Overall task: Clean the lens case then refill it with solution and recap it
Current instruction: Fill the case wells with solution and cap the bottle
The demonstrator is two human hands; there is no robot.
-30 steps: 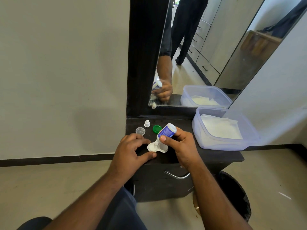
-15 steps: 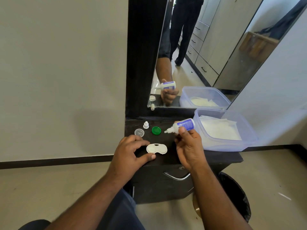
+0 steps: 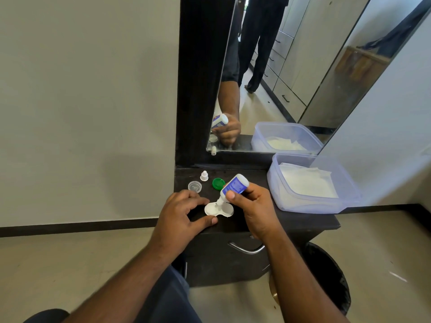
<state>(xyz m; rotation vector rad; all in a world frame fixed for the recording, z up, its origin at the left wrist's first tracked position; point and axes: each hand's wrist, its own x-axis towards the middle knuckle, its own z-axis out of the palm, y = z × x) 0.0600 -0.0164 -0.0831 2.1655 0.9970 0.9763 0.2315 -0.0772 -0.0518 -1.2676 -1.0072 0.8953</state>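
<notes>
White lens case (image 3: 219, 209), blue-labelled white bottle (image 3: 234, 185), green cap (image 3: 218, 183), clear cap (image 3: 194, 186), black counter (image 3: 303, 221)

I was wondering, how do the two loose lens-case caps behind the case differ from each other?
The green cap is opaque and bright green, while the clear cap is see-through and colourless. The green cap lies nearer the solution bottle; the clear cap lies further left, near the tabletop's edge. Both are round, both lie off the lens case, and neither hand touches them.
</notes>
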